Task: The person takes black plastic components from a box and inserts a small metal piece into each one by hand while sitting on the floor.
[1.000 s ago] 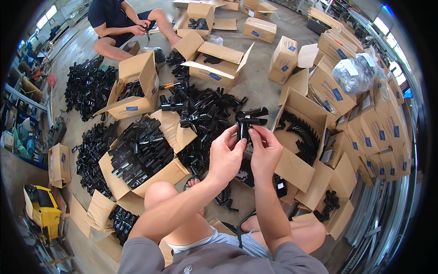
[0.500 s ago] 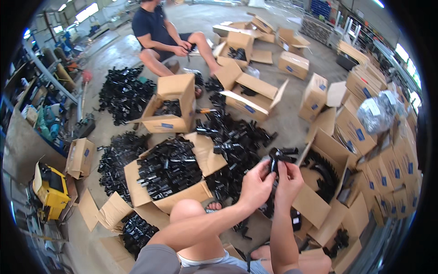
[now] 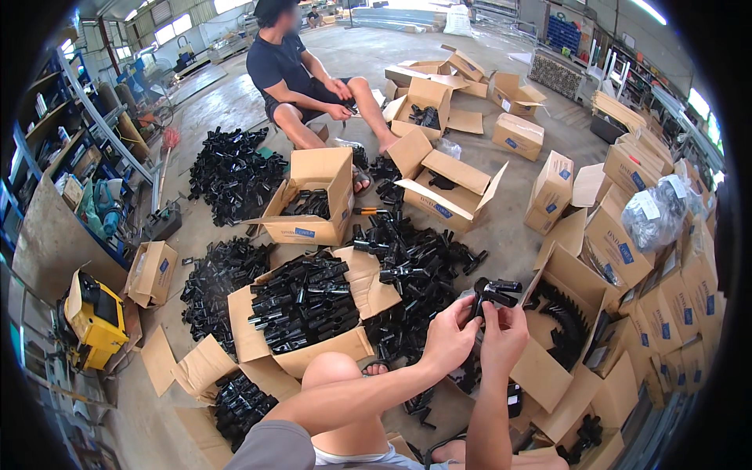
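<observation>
Between my two hands is a black branching tube fitting [image 3: 498,291], with short arms pointing off to the right. My left hand [image 3: 452,338] pinches its left, downward part in closed fingers. From below and the right, my right hand [image 3: 504,335] grips the same fitting, fingers closed around its lower side. Just right of my hands stands an open carton [image 3: 540,368] with black parts stacked in a curved row. Left of them, a heap of similar black fittings [image 3: 415,266] covers the floor. The fingers partly hide the fitting's lower end.
An open carton [image 3: 327,362] full of black fittings lies before my knee. Further piles [image 3: 235,174] are at the left. A co-worker [image 3: 283,74] sits beyond another carton [image 3: 311,233]. Stacked cartons [image 3: 666,313] and a plastic-wrapped bundle [image 3: 656,215] line the right; a yellow machine [image 3: 98,329] stands left.
The whole view has shifted, so the scene sits lower and further right. My hands still hold the fitting, which is turned slightly. The co-worker's hands have moved apart.
</observation>
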`<state>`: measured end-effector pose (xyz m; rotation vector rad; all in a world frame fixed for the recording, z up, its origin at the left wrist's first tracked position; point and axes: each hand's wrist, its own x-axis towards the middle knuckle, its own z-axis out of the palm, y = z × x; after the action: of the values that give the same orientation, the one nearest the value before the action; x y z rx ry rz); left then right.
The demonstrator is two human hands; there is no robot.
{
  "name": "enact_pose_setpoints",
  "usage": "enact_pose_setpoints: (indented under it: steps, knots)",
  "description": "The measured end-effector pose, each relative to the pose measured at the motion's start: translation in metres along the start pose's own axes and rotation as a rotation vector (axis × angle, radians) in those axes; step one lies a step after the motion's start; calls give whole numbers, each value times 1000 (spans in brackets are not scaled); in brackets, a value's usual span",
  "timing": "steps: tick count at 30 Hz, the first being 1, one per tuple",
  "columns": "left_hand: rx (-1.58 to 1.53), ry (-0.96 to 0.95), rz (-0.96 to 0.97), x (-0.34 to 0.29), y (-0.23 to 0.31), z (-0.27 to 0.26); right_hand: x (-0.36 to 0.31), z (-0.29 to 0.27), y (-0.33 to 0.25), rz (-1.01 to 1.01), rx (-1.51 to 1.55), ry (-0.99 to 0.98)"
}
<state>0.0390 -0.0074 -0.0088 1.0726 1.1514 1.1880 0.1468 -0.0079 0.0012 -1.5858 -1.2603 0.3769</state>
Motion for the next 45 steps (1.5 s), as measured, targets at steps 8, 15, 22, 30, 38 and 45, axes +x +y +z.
enact_pose_setpoints:
  steps: [8,15,22,30,38,45]
  knots:
    - [64,16,66,-4,3,6,-5,5,12,81,253,69]
    - [12,30,51,-4,0,2,-14,4,13,165,397,16]
    - [-1,-22,12,-4,5,4,-11,6,10,132,279,86]
    - [-22,-25,32,-4,-1,5,-10,11,15,199,460,107]
    - [9,0,-4,-5,3,6,-15,14,13,226,590,158]
    - [68,-1,21,-6,1,6,-16,16,15,180,434,202]
